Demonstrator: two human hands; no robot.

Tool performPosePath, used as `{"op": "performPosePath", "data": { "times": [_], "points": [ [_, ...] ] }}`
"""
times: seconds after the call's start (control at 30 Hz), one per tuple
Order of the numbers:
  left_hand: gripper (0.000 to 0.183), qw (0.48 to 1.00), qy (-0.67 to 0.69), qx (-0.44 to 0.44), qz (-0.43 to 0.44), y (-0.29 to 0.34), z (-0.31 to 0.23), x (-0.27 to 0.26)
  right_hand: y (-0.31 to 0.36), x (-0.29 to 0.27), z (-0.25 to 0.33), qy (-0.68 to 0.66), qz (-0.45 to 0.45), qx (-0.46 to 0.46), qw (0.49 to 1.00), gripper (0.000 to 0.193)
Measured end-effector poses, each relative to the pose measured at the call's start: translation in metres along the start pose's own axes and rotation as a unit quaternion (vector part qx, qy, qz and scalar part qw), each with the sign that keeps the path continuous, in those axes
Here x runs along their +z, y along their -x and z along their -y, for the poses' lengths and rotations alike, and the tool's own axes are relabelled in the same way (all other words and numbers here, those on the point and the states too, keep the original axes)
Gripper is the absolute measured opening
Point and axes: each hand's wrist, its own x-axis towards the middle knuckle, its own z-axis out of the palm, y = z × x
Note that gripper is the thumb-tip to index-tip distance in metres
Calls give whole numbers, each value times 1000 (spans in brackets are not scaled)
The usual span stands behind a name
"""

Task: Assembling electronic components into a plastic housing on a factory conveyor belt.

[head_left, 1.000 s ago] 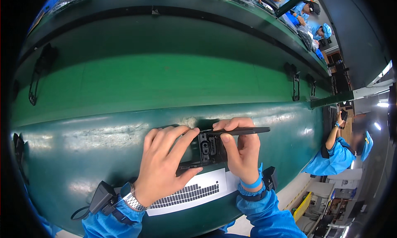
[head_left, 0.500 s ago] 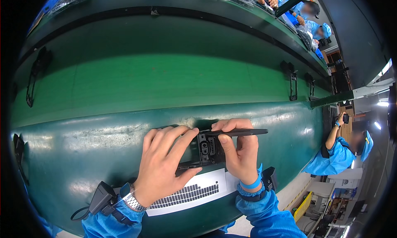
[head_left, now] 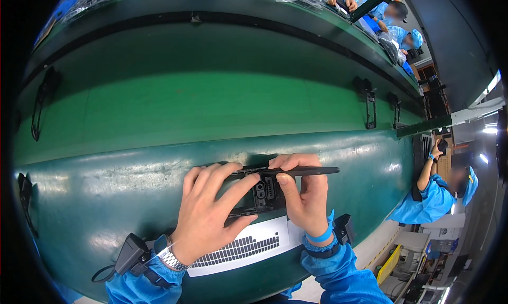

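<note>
Fingers (head_left: pixel 233 190) of the left hand (head_left: pixel 209 222) and right hand (head_left: pixel 304 195) are clamped on a black part (head_left: pixel 264 193) held at the green bench's (head_left: pixel 159 166) near edge, judged light, stiff, best gripped by its side rails, with a white sheet (head_left: pixel 248 246) just below and black clips (head_left: pixel 369 103) well apart.

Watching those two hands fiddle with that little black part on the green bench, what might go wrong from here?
The black part is pinched only by fingertips of the left hand and right hand, so it might slip. The thin black tool lies close to the fingers and could poke one. The white sheet of small dark pieces sits under the wrists near the bench edge, so a sleeve might brush it off.
</note>
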Motion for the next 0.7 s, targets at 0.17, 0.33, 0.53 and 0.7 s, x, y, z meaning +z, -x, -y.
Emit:
{"op": "performPosePath", "data": {
  "times": [0.17, 0.33, 0.53, 0.7],
  "points": [
    [67, 1000, -5, -1, 5, -1, -2, 0, 1, -3, -2, 17, 3, -9, 1000, 21],
    [68, 1000, -6, -7, 6, 0, -2, 1, 2, -2, -3, 27, 6, -9, 1000, 23],
    [68, 1000, -9, -2, 4, 1, -2, 0, 2, -2, -2, 32, 5, -13, 999, 23],
    [68, 1000, -10, 2, 6, -1, -2, -1, 1, -2, -5, 40, 2, -20, 999, 21]
  ]
}}
